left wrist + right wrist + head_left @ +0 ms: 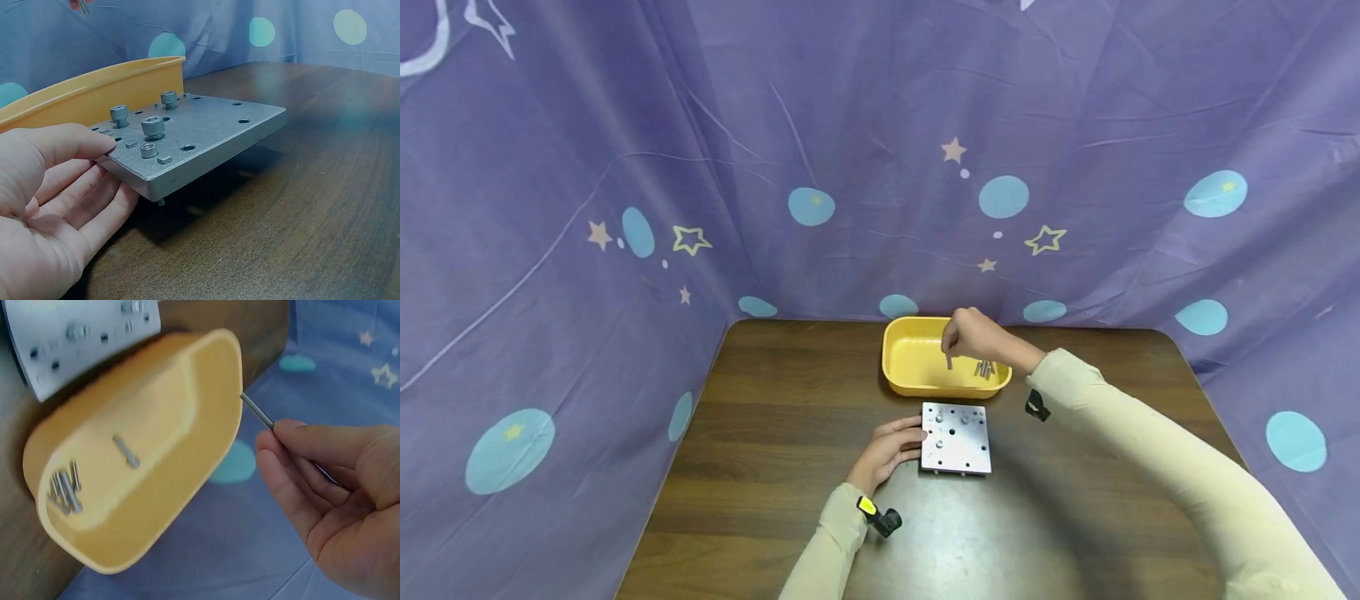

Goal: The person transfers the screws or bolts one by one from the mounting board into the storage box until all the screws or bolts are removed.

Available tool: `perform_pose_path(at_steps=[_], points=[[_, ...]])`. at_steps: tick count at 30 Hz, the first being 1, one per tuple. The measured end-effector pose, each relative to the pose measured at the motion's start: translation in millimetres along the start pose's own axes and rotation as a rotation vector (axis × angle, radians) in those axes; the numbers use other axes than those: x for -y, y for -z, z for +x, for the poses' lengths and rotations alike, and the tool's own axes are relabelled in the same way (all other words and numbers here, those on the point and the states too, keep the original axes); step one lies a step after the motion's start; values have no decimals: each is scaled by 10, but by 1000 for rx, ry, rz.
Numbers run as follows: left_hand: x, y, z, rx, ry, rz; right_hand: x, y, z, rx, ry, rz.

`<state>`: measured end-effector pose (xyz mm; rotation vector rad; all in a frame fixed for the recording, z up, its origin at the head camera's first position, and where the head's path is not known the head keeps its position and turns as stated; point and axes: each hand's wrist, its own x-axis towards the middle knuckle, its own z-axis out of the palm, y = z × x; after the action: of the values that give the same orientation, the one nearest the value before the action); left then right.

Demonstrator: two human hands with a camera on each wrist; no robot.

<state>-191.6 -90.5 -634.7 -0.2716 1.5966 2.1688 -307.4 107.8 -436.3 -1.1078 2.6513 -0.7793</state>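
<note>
A silver metal plate [957, 454] with holes and several screws standing in it lies before the yellow bin; in the left wrist view the plate [212, 125] is raised off the table. My left hand [62, 200] grips its left edge, thumb on top and fingers beneath. Above the bin my right hand [973, 333] pinches a thin metal pin [257, 411] between thumb and fingertips. Inside the yellow bin [156, 406] lie several metal screws or pins [67, 487] in a cluster, with one screw [126, 451] apart from them.
The brown wooden table [775, 433] extends on both sides of the plate. A purple curtain [865, 125] with stars and blue spots hangs behind and beside it. The bin stands at the table's back edge, close to the curtain.
</note>
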Motion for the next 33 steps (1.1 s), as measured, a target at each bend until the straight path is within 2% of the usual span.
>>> perform_pose_path(at_steps=[9,14,16,25,33], points=[[-3,-17,-12,-14,13,-23,-400,40,263,-11,-119,-114],[-16,-21,-16,-36,26,-21,-582,28,369,25,-164,-146],[-19,-19,-16,-42,32,-24,-639,31,408,48,-211,-149],[-8,-26,-18,-52,41,-23,-821,-27,515,201,-446,-23],[-9,-31,-5,-46,32,-24,-984,-234,540,278,-482,-30]])
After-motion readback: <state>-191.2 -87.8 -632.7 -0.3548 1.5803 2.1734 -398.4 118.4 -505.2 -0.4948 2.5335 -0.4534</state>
